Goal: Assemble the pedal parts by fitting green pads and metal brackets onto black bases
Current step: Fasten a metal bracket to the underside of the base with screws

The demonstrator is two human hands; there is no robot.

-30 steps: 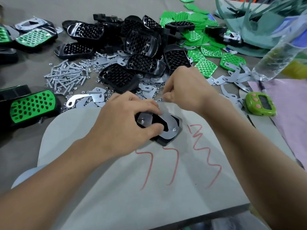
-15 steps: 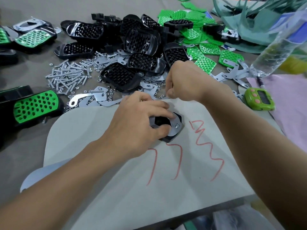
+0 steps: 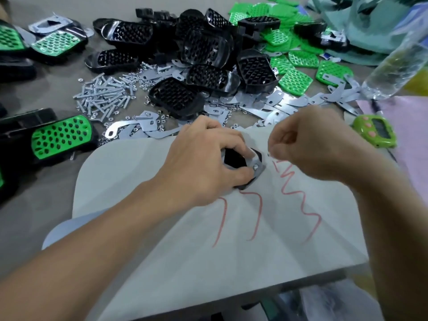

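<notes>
Now our left hand (image 3: 203, 163) grips the black base (image 3: 232, 158), with its metal bracket (image 3: 259, 169) on top, on the grey sheet (image 3: 162, 228). Just right of it, our right hand (image 3: 310, 144) pinches a small metal piece (image 3: 269, 154). Loose green pads (image 3: 295, 81) lie far right.

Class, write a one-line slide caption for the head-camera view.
Left hand holds a black base with metal bracket; right hand pinches a tiny metal part beside it.

Screws (image 3: 104, 93) left of bases (image 3: 199, 47), pads (image 3: 295, 82) right.
</notes>
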